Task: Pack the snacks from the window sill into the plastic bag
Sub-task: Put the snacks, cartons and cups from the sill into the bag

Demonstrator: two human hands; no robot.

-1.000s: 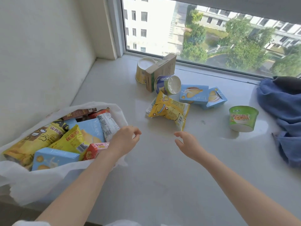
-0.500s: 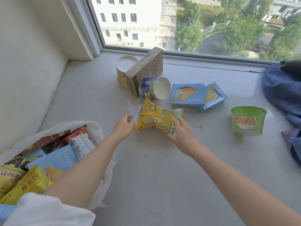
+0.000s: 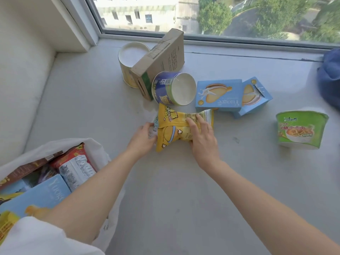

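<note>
A yellow popcorn packet (image 3: 172, 134) lies in the middle of the window sill (image 3: 184, 181). My right hand (image 3: 201, 138) grips its right half, fingers curled over the top. My left hand (image 3: 142, 138) holds a pale packet (image 3: 155, 124) that sticks out at the yellow packet's left end. The white plastic bag (image 3: 92, 146) sits at the lower left, holding a red packet (image 3: 74, 162), a blue box (image 3: 40, 196) and several other snacks. My left forearm crosses over the bag's near edge.
Behind the packet are a blue tub on its side (image 3: 173, 88), a yellow tub (image 3: 128, 59), a leaning cardboard box (image 3: 160, 59) and two blue biscuit boxes (image 3: 219, 94). A green noodle cup (image 3: 301, 129) stands at the right, with blue cloth (image 3: 329, 80) beyond it.
Both hands have reached forward from near the bag to the yellow packet and closed on it and the pale packet beside it. The view has tilted down and closer.
</note>
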